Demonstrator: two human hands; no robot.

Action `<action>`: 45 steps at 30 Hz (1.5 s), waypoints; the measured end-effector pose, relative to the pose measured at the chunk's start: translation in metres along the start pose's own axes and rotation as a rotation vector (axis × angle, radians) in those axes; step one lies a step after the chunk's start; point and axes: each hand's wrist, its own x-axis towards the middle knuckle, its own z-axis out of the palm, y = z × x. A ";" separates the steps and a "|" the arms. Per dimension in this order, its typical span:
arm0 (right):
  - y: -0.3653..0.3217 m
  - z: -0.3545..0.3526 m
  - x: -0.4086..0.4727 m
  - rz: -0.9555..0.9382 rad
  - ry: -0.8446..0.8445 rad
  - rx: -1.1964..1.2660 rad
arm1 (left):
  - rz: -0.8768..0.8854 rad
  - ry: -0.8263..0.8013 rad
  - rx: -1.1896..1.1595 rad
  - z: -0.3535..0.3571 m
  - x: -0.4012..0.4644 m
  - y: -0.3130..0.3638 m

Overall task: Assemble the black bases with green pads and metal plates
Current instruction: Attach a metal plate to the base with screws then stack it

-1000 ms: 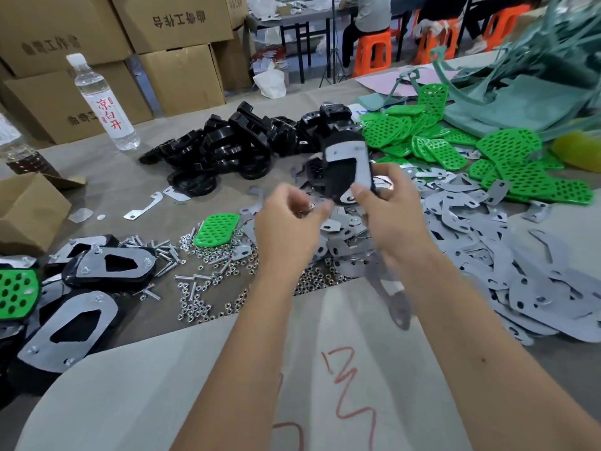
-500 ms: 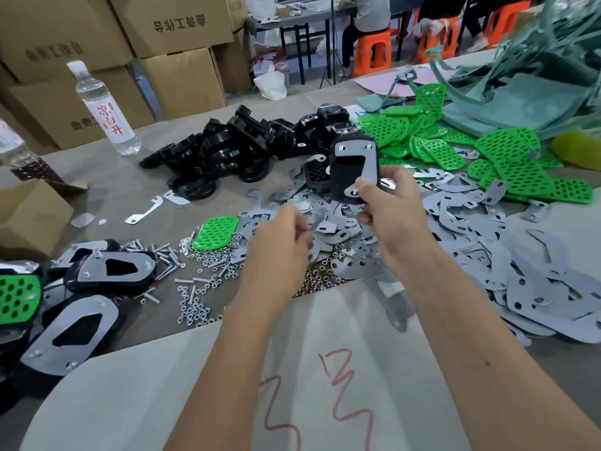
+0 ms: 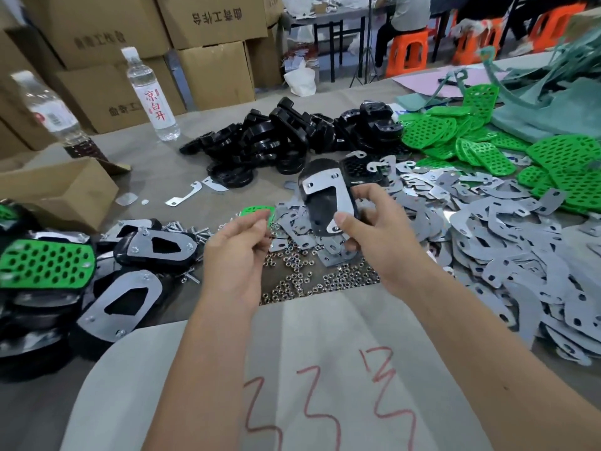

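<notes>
A: Head view. What has the right hand got?

B: It grips a black base with a metal plate lying on its face, thumb curled over the plate's near end, fingers wrapped behind. It holds the base tilted, above the table, near the centre of the frame.

A: And the left hand?

B: At about 9 o'clock from the base, just apart from it. Its fingertips are pinched together; whether something small sits between them, I cannot tell.

A: Where are the loose parts?

B: The pile of black bases lies at 12 o'clock from the hands, the green pads at 2 o'clock, the spread of metal plates at 3 o'clock. Nuts are scattered on the table just under the hands. Finished pieces are stacked at 9 o'clock, one with its green pad facing up.

A: Anything further back?

B: A water bottle stands at 11 o'clock, in front of cardboard boxes.
</notes>
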 end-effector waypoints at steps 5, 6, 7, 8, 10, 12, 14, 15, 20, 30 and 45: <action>-0.004 0.001 -0.002 0.038 -0.060 0.075 | 0.007 0.123 -0.077 -0.003 0.000 0.001; -0.004 0.002 -0.003 0.050 -0.066 0.093 | 0.015 0.126 -0.112 -0.004 0.001 0.001; -0.004 0.003 -0.004 0.062 -0.072 0.115 | 0.020 0.115 -0.136 -0.004 0.003 0.002; -0.005 0.003 -0.004 0.075 -0.079 0.136 | 0.022 0.098 -0.154 -0.004 0.004 0.002; -0.005 0.003 -0.005 0.094 -0.085 0.157 | 0.024 0.045 -0.158 -0.006 0.006 0.002; -0.004 0.003 -0.004 0.094 -0.089 0.145 | 0.074 -0.007 -0.041 -0.009 0.007 0.000; -0.003 0.002 -0.005 0.086 -0.090 0.116 | 0.194 -0.025 0.183 -0.008 0.005 -0.003; -0.002 0.002 -0.005 0.084 -0.092 0.101 | 0.268 -0.022 0.279 -0.006 0.004 -0.005; 0.000 0.004 -0.004 0.096 -0.102 0.049 | 0.577 0.106 0.619 -0.005 -0.001 -0.010; 0.000 0.010 -0.008 0.114 -0.091 -0.038 | 0.324 -0.092 0.411 -0.004 0.002 -0.009; 0.003 0.005 -0.001 0.124 0.040 0.055 | 0.425 -0.458 0.940 -0.007 -0.002 -0.014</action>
